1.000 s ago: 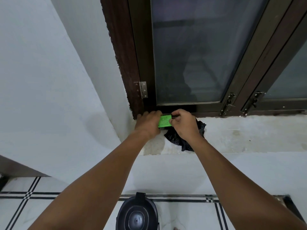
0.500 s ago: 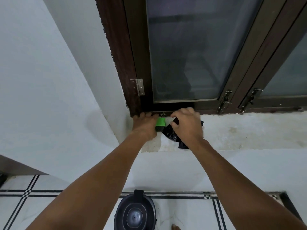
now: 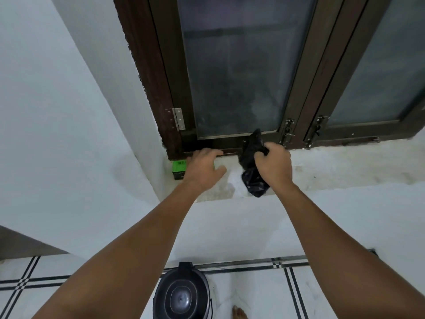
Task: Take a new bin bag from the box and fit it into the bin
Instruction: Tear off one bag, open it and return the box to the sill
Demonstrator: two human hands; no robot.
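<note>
Dim, even light — soft focus, edges bowed.

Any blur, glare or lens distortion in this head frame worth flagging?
Head view: strong wide-angle bending of the window frame and floor lines; flat, dim light, no glare; right hand and black bag slightly soft; green box print unreadable.

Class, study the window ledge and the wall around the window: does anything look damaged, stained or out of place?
The window ledge is stained and patchy beneath the left hand. The paint edge along the dark window frame is ragged. The green box sits tucked in the ledge's corner; the right hand grips the black bin bag.
</note>
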